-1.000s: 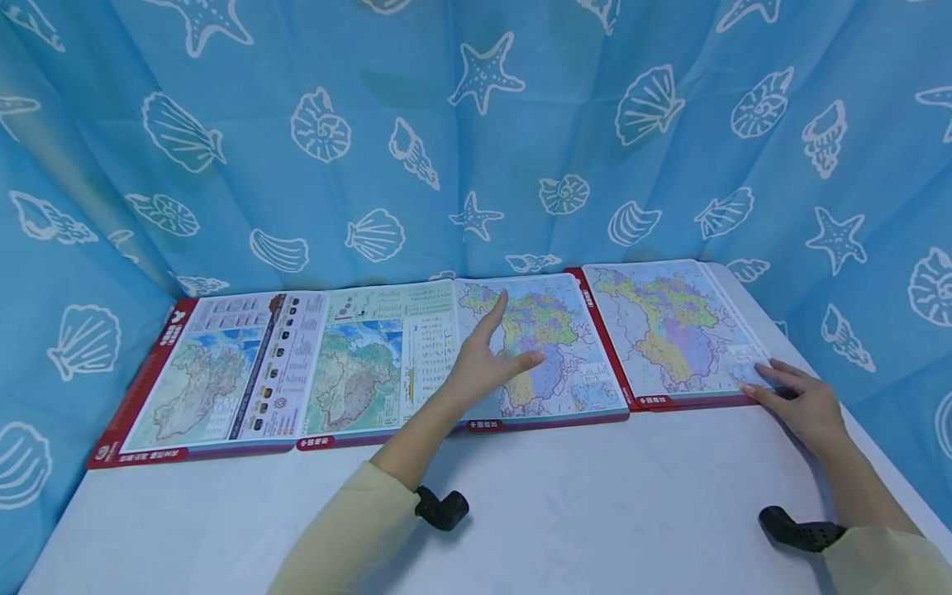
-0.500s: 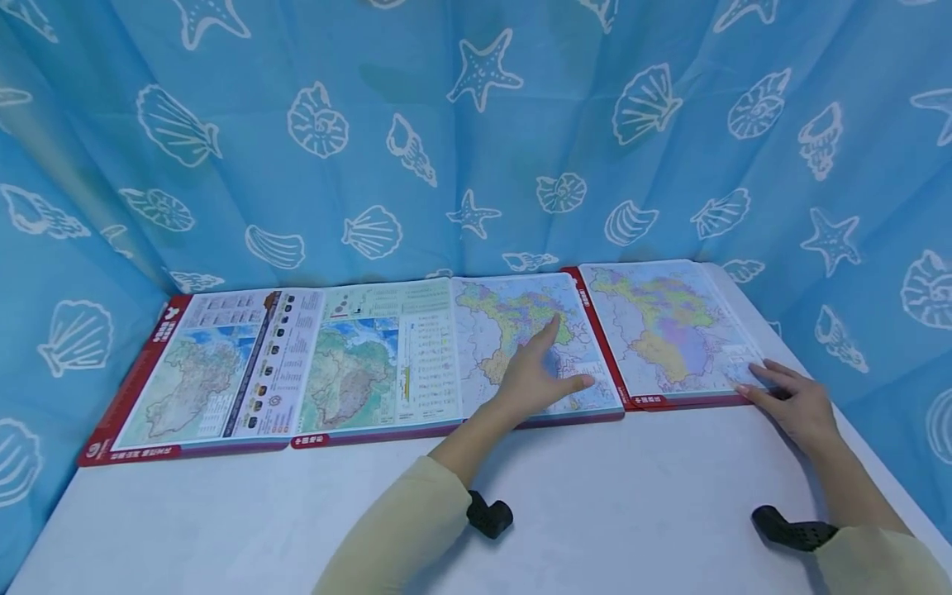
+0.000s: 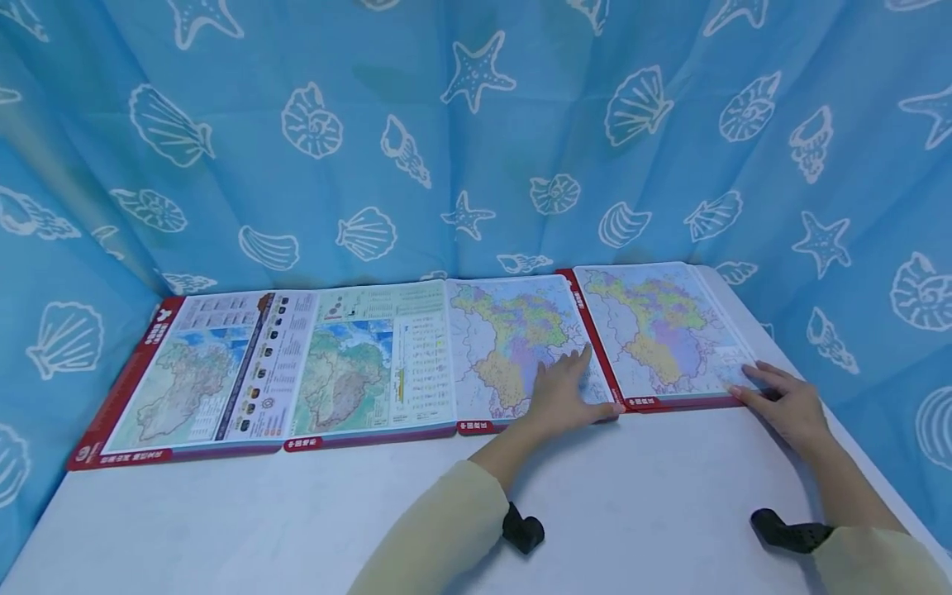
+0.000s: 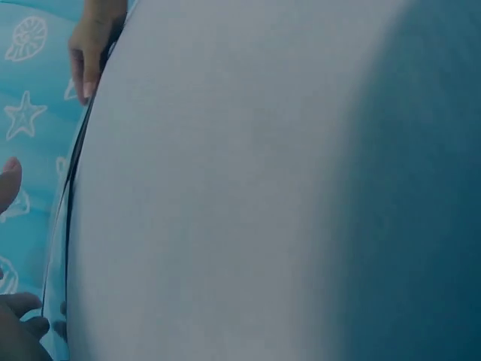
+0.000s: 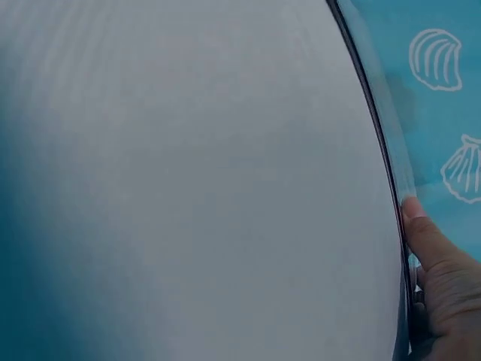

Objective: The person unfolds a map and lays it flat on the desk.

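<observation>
Printed maps lie in a row on a white table. A wide map with a red strip at its left end has several panels: one with a side column of text (image 3: 189, 372), a green relief map (image 3: 345, 372) and a coloured map panel (image 3: 513, 330). Beside it on the right lies another coloured map (image 3: 650, 322) with a red left strip. My left hand (image 3: 558, 401) is spread over the coloured panel's lower right corner, its thumb by the near edge where the two maps meet. My right hand (image 3: 790, 409) rests fingertips on the right map's lower right corner.
A blue curtain (image 3: 357, 149) with white shells and starfish hangs behind and at both sides, close to the maps' far edges. The white table (image 3: 640, 496) extends in front of the maps. Black wrist devices (image 3: 788, 531) sit at both cuffs.
My left hand has moved right across the coloured panel and down towards its near right corner. The right hand stays at the right map's corner. The whole head view has shifted slightly.
</observation>
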The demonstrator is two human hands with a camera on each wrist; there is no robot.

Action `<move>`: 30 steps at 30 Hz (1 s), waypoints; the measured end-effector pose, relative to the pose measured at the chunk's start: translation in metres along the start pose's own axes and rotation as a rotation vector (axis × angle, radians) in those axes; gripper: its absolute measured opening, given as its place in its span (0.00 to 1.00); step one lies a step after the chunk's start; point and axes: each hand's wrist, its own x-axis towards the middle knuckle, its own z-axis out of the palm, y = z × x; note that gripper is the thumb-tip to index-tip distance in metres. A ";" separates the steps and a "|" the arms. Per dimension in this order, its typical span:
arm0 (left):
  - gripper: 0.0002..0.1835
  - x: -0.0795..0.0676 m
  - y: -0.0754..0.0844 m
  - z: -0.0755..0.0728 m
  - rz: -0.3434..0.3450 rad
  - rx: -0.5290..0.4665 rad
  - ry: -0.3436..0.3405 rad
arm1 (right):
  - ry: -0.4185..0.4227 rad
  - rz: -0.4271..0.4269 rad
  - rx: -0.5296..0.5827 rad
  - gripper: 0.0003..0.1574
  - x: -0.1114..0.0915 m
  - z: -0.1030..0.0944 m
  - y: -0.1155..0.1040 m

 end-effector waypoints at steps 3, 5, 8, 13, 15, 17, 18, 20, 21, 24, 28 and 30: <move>0.52 0.003 0.003 0.007 -0.011 0.050 -0.019 | -0.028 -0.013 -0.035 0.49 0.000 -0.003 -0.004; 0.52 0.005 0.007 0.009 -0.015 0.079 -0.027 | -0.037 -0.009 -0.052 0.51 0.000 -0.005 -0.008; 0.51 0.009 0.012 0.014 -0.003 0.138 -0.041 | -0.042 0.035 -0.044 0.54 -0.001 -0.008 -0.012; 0.48 0.014 0.018 0.019 -0.015 0.173 -0.078 | -0.018 0.108 -0.023 0.55 -0.003 -0.010 -0.017; 0.47 0.014 0.020 0.020 -0.029 0.185 -0.087 | -0.010 0.118 -0.025 0.54 -0.003 -0.010 -0.018; 0.46 0.013 0.022 0.020 -0.043 0.198 -0.097 | -0.009 0.129 -0.023 0.53 -0.003 -0.009 -0.020; 0.45 0.012 0.022 0.020 -0.048 0.204 -0.101 | -0.011 0.134 -0.020 0.54 -0.003 -0.009 -0.021; 0.44 0.011 0.024 0.020 -0.051 0.222 -0.109 | -0.011 0.145 -0.006 0.53 -0.003 -0.009 -0.022; 0.44 0.011 0.024 0.020 -0.051 0.222 -0.117 | -0.008 0.149 -0.002 0.53 -0.003 -0.009 -0.023; 0.42 0.012 0.026 0.020 -0.046 0.233 -0.139 | 0.007 0.153 -0.006 0.50 -0.003 -0.010 -0.024; 0.40 0.013 0.027 0.021 -0.029 0.273 -0.167 | 0.015 0.168 -0.018 0.50 -0.003 -0.011 -0.025; 0.39 0.013 0.028 0.021 -0.028 0.281 -0.173 | 0.008 0.179 -0.015 0.52 -0.002 -0.012 -0.026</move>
